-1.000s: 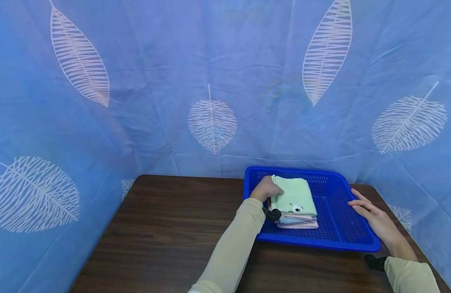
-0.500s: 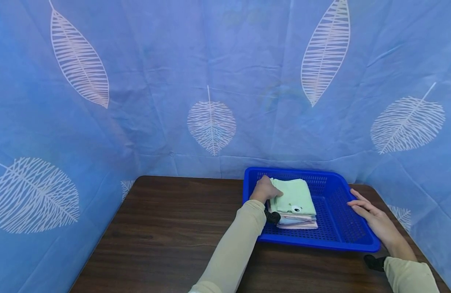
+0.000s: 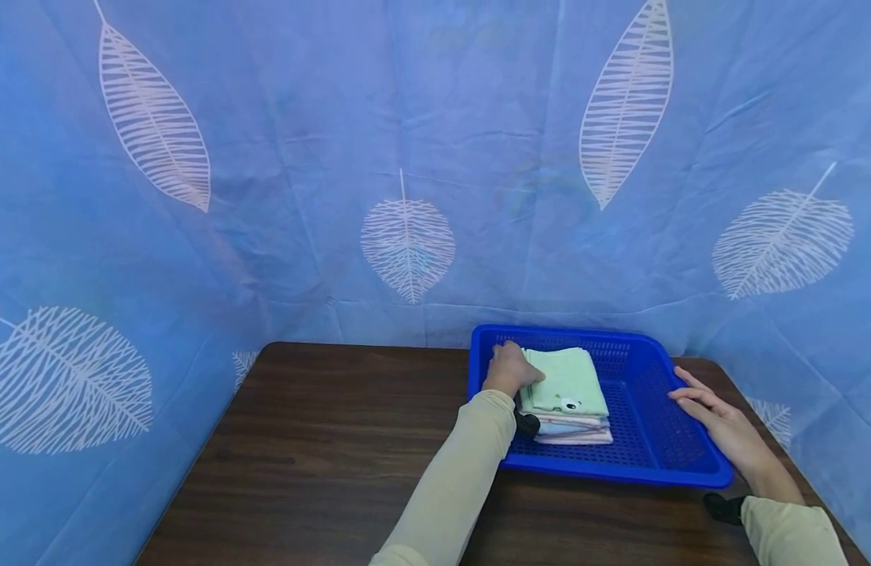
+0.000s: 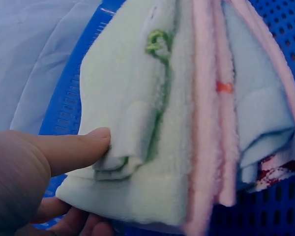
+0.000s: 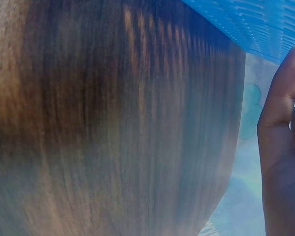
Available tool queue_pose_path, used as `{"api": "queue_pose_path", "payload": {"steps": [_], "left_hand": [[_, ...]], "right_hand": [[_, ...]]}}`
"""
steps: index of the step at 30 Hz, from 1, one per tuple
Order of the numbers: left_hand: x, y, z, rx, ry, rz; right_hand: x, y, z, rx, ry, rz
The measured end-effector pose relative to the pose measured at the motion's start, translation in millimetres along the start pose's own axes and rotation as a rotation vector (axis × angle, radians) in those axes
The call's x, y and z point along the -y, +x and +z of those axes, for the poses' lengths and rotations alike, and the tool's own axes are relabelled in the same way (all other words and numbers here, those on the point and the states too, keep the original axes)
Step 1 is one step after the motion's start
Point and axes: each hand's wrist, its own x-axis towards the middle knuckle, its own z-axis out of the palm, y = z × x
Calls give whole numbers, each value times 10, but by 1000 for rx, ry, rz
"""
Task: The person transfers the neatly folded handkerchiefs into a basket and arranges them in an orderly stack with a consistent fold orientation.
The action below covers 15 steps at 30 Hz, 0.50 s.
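While the right hand [image 3: 718, 420] lies flat with fingers straight on the basket's [image 3: 690, 472] right rim, steadying it, the left hand [image 3: 509, 368] pinches the stacked towels [image 3: 566, 385] at the basket's left side, thumb on top.

You are in a staged recording booth rather than a lived-in room: blue cloth sheeting printed with pale leaves [image 3: 407, 244] hangs close around the far and side edges of a dark wood-grain worktop [image 3: 322, 440], hiding whatever lies behind it.
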Motion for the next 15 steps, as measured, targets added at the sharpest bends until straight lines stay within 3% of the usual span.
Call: {"api": "queue_pose_path", "payload": {"steps": [9,15], "left_hand": [[-9,-43,-36,-37,73,-20],[-40,-99,-156,-32,38,-12]], "right_hand": [[45,-3,-15,2,-33,-5],[43,1,1,-4,-51,10]]}}
